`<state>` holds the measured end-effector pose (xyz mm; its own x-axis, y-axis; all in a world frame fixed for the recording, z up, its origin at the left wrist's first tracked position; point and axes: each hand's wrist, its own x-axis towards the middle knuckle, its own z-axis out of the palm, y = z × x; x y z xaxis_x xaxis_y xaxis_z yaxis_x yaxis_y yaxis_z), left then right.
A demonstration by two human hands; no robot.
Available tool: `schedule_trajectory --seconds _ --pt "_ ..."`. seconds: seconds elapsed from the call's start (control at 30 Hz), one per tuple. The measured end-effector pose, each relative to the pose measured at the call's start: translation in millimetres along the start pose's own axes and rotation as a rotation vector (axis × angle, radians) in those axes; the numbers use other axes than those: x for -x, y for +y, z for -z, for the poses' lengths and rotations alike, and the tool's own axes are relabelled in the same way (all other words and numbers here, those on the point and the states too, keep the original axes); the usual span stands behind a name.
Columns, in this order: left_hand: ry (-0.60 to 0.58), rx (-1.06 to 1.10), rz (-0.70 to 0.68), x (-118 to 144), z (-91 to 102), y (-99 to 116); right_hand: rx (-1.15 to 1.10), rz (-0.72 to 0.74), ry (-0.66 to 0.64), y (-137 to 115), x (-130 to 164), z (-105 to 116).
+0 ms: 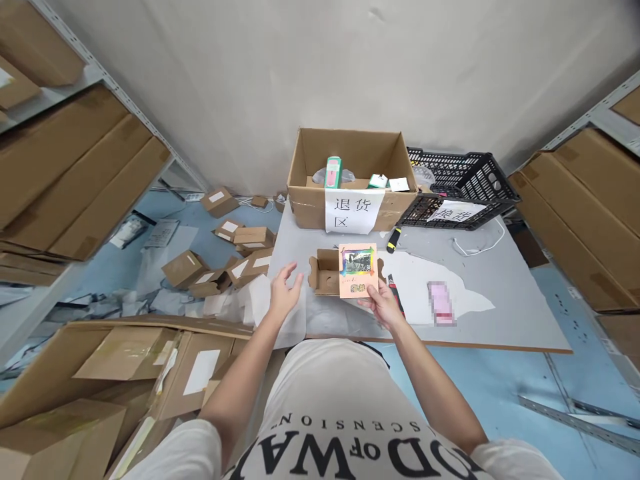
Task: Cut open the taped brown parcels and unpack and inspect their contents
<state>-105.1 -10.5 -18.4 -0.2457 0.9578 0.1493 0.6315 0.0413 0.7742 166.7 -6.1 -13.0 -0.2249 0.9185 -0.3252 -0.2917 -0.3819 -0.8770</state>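
In my right hand (384, 303) is a flat pink card (356, 272) with a rainbow-edged picture on its face, gripped by the lower right corner. Behind the card sits a small open cardboard box (324, 272) on the table, partly hidden by it. My left hand (286, 290) is empty, fingers apart, just left of that box. A red and black tool (397, 295) lies right beside my right hand, partly covered by it.
A large carton (305, 208) with a handwritten paper sign and a black plastic crate (493, 190) stand at the table's back. A yellow-black cutter (394, 240) and a blurred pink item (441, 303) lie on the table (520, 320). Boxes (183, 268) litter the floor at left.
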Motion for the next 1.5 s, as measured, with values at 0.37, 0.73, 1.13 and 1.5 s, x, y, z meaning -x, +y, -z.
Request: schedule_trajectory --seconds 0.37,0.73,1.13,1.5 --pt "-0.853 0.431 -0.137 -30.1 7.7 84.6 0.794 0.112 -0.334 -97.3 -20.7 -2.5" --pt "-0.474 1.041 0.425 -4.8 -29.3 65.4 0.130 0.056 -0.109 -70.1 -28.3 4.0" --pt "-0.443 1.262 0.448 10.5 -45.9 75.6 0.089 0.025 0.008 -28.1 -4.3 -7.3" --pt "-0.256 0.906 0.200 27.5 -63.0 74.6 0.274 0.281 0.134 -20.4 4.7 -5.5"
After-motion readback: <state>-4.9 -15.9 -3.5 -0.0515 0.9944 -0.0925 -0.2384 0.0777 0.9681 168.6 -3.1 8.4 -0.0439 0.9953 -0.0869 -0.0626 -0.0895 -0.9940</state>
